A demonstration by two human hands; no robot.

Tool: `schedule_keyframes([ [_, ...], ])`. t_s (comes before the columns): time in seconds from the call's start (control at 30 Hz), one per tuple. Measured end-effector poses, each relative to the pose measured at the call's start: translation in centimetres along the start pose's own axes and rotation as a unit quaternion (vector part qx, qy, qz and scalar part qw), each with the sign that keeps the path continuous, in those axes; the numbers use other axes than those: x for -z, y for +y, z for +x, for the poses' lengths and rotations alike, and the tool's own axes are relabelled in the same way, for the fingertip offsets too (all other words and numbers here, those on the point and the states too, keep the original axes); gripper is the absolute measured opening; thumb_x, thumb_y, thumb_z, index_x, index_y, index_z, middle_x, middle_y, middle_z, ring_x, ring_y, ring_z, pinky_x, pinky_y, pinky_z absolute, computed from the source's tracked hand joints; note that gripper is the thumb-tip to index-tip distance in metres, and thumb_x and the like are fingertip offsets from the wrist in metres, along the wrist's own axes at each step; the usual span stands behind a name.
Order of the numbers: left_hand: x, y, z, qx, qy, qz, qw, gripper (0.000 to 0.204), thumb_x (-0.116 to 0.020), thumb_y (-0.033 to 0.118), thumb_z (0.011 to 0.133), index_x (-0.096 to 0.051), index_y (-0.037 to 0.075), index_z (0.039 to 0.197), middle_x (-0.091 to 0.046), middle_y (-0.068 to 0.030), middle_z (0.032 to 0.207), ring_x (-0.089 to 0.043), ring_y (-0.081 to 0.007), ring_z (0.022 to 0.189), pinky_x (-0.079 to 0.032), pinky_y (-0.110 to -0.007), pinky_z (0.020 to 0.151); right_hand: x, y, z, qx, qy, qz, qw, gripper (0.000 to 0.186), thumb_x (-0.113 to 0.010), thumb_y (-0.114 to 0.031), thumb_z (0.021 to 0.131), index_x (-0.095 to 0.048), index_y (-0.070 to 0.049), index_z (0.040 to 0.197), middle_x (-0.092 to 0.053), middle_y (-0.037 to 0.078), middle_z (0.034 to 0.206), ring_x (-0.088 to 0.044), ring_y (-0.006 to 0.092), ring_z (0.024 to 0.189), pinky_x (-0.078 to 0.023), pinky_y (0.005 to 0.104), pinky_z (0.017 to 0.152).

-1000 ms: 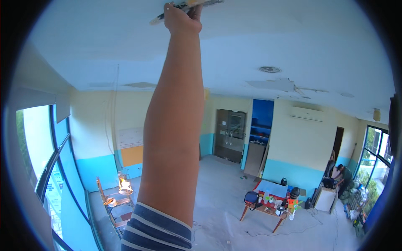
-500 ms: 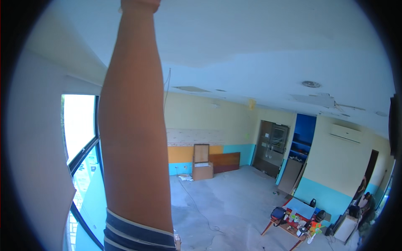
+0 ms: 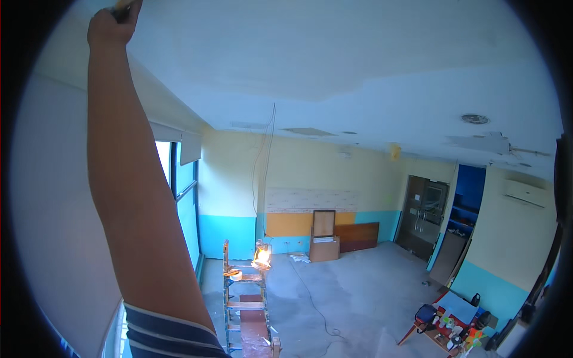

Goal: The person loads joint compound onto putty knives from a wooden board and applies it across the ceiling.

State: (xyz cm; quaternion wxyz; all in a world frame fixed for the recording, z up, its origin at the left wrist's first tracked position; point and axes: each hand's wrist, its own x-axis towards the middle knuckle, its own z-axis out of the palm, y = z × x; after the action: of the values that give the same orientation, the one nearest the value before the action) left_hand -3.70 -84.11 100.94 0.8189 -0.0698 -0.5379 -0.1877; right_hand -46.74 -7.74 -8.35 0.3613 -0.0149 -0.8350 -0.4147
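Note:
My left hand (image 3: 112, 27) is raised high at the upper left, close to the ceiling (image 3: 286, 53). Its fingers are closed around a hand tool (image 3: 122, 8) with a pale part and a dark part. The top of the tool is cut off by the picture's edge, so its kind does not show. A bare forearm leads down to a dark sleeve with light stripes. The ceiling has a smooth, paler area with an uneven border. My right hand is out of view.
Below stands a stepladder (image 3: 246, 305) with a glowing lamp (image 3: 261, 256) and a roll of tape (image 3: 236, 275) at its top. Wires (image 3: 265, 161) hang from the ceiling. A cluttered table (image 3: 441, 340) is at lower right; boards (image 3: 357, 235) lean on the far wall.
My left arm has swung to the left, bringing the hand and its tool into sight. The view has turned left, so the room shifts right and the ladder and lamp now show.

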Motion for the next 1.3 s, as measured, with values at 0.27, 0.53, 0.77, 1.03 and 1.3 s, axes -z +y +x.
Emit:
schedule_keyframes([
  [0.27,-5.2,-2.0,-7.7,-0.078,0.109,0.555,0.821,0.041,-0.068,0.017,0.083,-0.053,-0.005,0.113,-0.063,-0.0181,0.109,-0.064,-0.0266,0.099,-0.054,-0.035,0.082,-5.7,-3.9,-0.5,0.057,0.127,-0.495,0.858,0.030,-0.045,-0.027,0.092,-0.058,-0.008,0.112,-0.060,0.023,0.108,-0.060,0.0398,0.083,-0.050,0.0479,0.076],
  [0.53,-13.1,-6.5,-27.0,0.009,0.064,0.213,0.975,0.061,-0.068,0.007,0.078,-0.046,0.013,0.134,-0.055,-0.0160,0.126,-0.056,-0.0331,0.109,-0.046,-0.039,0.095,12.3,2.8,9.9,0.484,0.261,-0.835,-0.005,0.032,-0.053,-0.028,0.091,-0.058,-0.004,0.112,-0.062,0.017,0.099,-0.062,0.0324,0.082,-0.050,0.0433,0.070],
  [0.77,-22.6,-2.1,-63.5,0.221,-0.153,-0.143,0.953,0.043,-0.067,0.005,0.079,-0.054,0.004,0.120,-0.059,-0.0236,0.106,-0.059,-0.0427,0.095,-0.050,-0.049,0.083,26.7,11.9,19.8,0.442,0.175,-0.859,0.191,0.039,-0.052,-0.031,0.095,-0.055,-0.001,0.120,-0.063,0.011,0.106,-0.064,0.0219,0.090,-0.053,0.0345,0.073],
  [1.03,-22.2,15.9,-83.6,0.070,-0.400,-0.444,0.798,0.027,-0.062,0.001,0.084,-0.058,0.001,0.111,-0.060,-0.0260,0.103,-0.060,-0.0419,0.095,-0.048,-0.046,0.086,29.5,20.0,22.0,0.535,0.103,-0.815,0.198,0.035,-0.050,-0.028,0.096,-0.052,0.001,0.117,-0.064,0.014,0.104,-0.066,0.0260,0.088,-0.054,0.0389,0.079],
  [1.3,-23.0,22.0,-86.9,0.042,-0.489,-0.685,0.539,0.030,-0.056,-0.003,0.084,-0.046,0.004,0.112,-0.058,-0.0267,0.114,-0.058,-0.0446,0.109,-0.044,-0.056,0.095,31.7,23.5,17.1,0.621,0.014,-0.763,0.175,0.042,-0.059,-0.032,0.091,-0.048,-0.003,0.120,-0.058,0.010,0.098,-0.065,0.0240,0.082,-0.056,0.0409,0.069],
])
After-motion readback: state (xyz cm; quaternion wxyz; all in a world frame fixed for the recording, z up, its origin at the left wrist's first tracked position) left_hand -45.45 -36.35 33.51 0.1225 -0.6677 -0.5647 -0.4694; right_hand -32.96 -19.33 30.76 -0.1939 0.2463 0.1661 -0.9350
